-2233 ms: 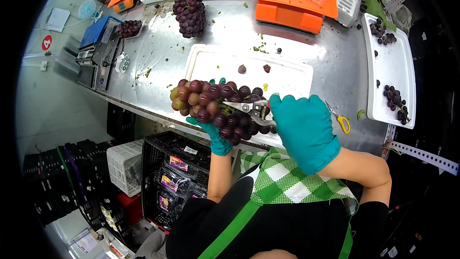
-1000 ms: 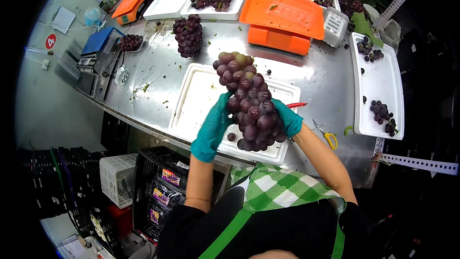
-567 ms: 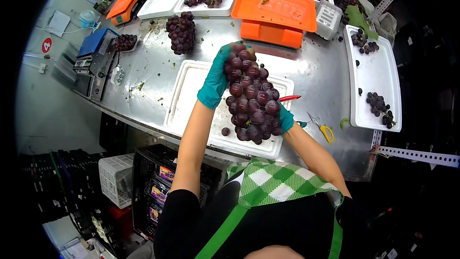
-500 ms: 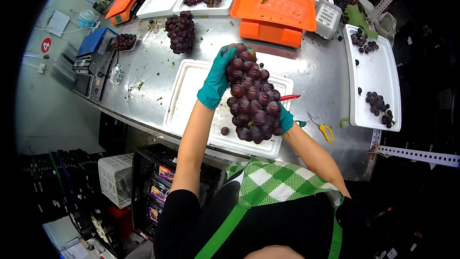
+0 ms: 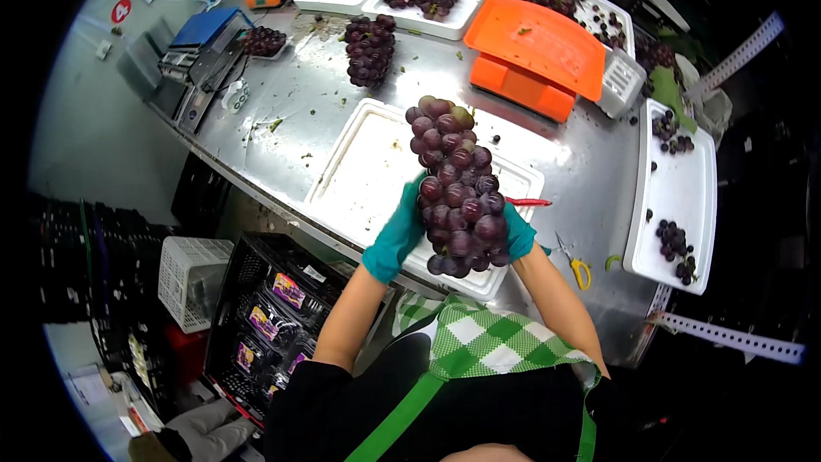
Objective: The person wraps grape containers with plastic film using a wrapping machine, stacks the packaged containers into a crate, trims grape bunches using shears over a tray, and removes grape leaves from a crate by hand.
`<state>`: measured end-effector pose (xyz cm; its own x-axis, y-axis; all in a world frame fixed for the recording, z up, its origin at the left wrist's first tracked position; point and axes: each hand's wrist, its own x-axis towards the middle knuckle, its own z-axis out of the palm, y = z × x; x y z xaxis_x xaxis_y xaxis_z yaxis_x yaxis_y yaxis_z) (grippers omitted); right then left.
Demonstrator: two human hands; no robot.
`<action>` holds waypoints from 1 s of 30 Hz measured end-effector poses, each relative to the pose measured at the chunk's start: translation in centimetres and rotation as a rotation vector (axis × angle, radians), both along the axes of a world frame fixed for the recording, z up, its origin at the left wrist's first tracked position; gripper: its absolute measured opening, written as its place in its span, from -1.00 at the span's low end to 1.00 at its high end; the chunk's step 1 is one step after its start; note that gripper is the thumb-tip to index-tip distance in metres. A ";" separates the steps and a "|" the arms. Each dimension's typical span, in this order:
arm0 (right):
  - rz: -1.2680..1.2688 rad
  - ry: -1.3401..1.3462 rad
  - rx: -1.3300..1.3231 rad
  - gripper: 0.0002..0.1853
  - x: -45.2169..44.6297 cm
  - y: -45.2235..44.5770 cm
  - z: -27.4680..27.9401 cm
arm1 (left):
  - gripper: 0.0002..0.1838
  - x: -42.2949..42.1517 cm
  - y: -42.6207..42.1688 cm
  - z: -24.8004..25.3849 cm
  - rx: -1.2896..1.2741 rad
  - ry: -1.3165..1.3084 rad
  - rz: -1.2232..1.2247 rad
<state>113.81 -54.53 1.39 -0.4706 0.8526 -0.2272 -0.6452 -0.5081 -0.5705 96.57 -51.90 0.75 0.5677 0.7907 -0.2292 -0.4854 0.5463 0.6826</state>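
One large grape bunch [image 5: 457,192] is held over the near white tray [image 5: 359,162], clasped between left hand [image 5: 398,227] and right hand [image 5: 518,233]; each grip curls against its flank, fingers mostly hidden by fruit. The tray lies close along the near edge of the desk [image 5: 291,128], its left part bare. Open metal separates it from the orange scale [image 5: 539,51] beyond; yellow-handled scissors [image 5: 580,270] lie between it and the side tray [image 5: 676,192]. Half a second ago, the left hand covered the bunch's far end; now it sits lower, leaving that paler tip exposed.
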 end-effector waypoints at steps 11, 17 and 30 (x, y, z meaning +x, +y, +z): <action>-0.030 -0.709 0.198 -0.30 -8.4 6.2 5.3 | -0.53 -5.3 2.3 -3.1 0.198 -0.140 0.255; -0.127 -0.827 0.160 -0.47 -5.8 8.6 5.0 | -0.45 -11.5 10.8 0.3 0.019 -0.674 -0.107; -0.719 -1.107 -0.141 -0.58 3.3 3.0 -3.1 | -0.43 -21.0 36.2 -4.5 0.085 -0.307 0.206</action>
<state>117.09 -51.53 -1.76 0.5623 0.7699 -0.3018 -0.0251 -0.3489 -0.9368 75.58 -15.69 -3.73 0.4273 0.9041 -0.0014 -0.7682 0.3639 0.5267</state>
